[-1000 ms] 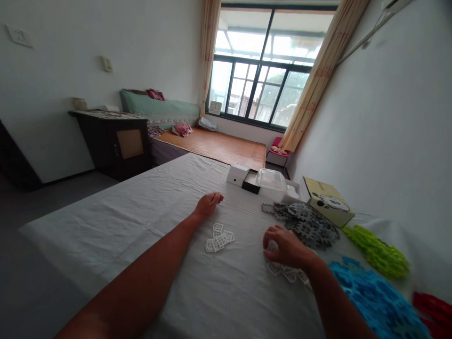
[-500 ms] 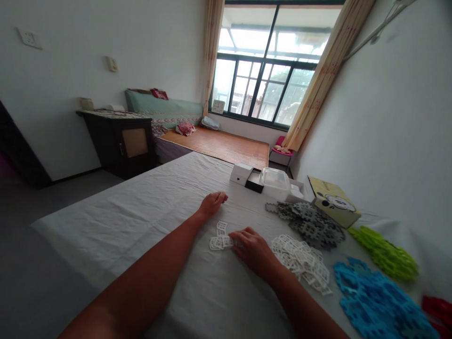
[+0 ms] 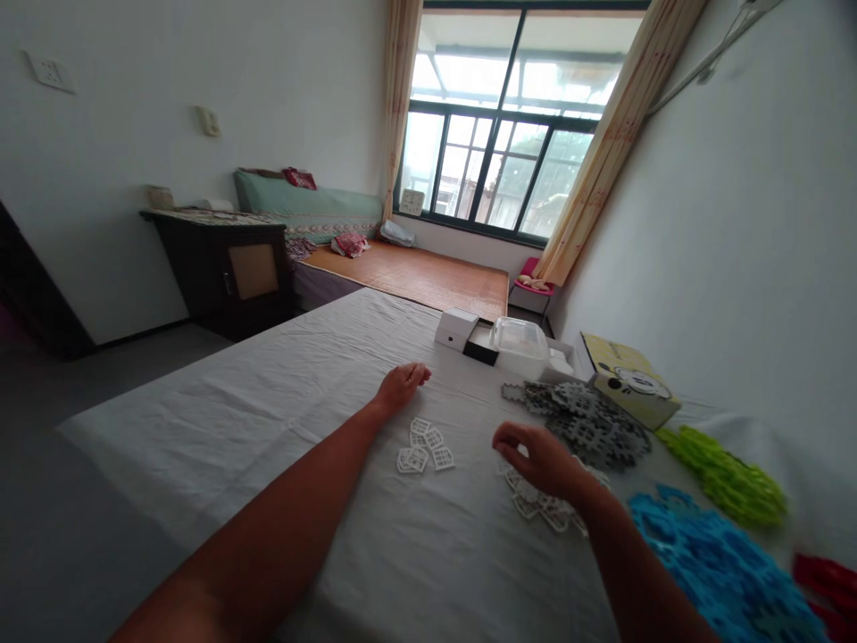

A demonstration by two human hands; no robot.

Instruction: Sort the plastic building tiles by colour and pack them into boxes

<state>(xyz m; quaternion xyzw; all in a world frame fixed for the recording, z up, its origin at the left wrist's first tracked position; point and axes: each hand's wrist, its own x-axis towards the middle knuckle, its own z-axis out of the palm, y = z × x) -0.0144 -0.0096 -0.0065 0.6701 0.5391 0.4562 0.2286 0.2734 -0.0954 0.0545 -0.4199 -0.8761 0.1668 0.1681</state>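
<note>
A small group of white lattice tiles [image 3: 426, 446] lies flat on the white cloth-covered table [image 3: 268, 420]. My left hand [image 3: 402, 386] rests on the cloth just behind them, fingers loosely bent and holding nothing. My right hand [image 3: 539, 457] hovers above a loose pile of white tiles [image 3: 536, 509], to the right of the small group. Its fingers are curved and apart, and nothing shows in them. My right forearm hides part of that pile.
Piles of grey tiles [image 3: 589, 420], green tiles [image 3: 727, 478], blue tiles [image 3: 716, 572] and red tiles [image 3: 827, 576] lie along the right. A yellow box [image 3: 629, 379], a clear container [image 3: 517, 339] and a white box [image 3: 455, 328] stand at the back. The wall is close on the right.
My right hand went from the white pile left to the small group, then drew back right above the pile. The group seems to hold one more tile. My left hand stayed put.
</note>
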